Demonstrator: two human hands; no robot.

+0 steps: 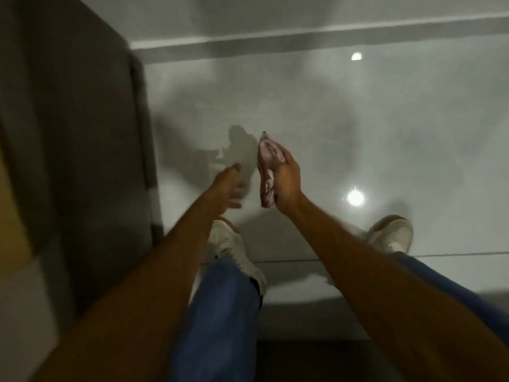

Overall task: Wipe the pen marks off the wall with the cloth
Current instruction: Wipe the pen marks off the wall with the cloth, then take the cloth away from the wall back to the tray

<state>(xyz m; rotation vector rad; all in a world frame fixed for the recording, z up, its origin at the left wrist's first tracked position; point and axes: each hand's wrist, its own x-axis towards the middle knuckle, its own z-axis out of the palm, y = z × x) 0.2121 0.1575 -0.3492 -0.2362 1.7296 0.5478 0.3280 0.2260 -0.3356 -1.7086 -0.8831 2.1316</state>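
Observation:
A pink patterned cloth (266, 172) hangs bunched in my right hand (287, 186), which grips it at mid-frame above the floor. My left hand (230, 186) is stretched out just left of the cloth with its fingers apart and nothing in it; a small gap separates it from the cloth. The view points down at the floor and is blurred. No pen marks show anywhere in the frame. A white wall (248, 12) runs across the top, meeting the floor at a grey skirting strip (303, 42).
A dark brown cabinet or door panel (82, 119) fills the left side. Glossy grey floor tiles (358, 119) reflect two ceiling lights. My legs in blue jeans (220, 312) and white sneakers (228, 244) stand below the hands.

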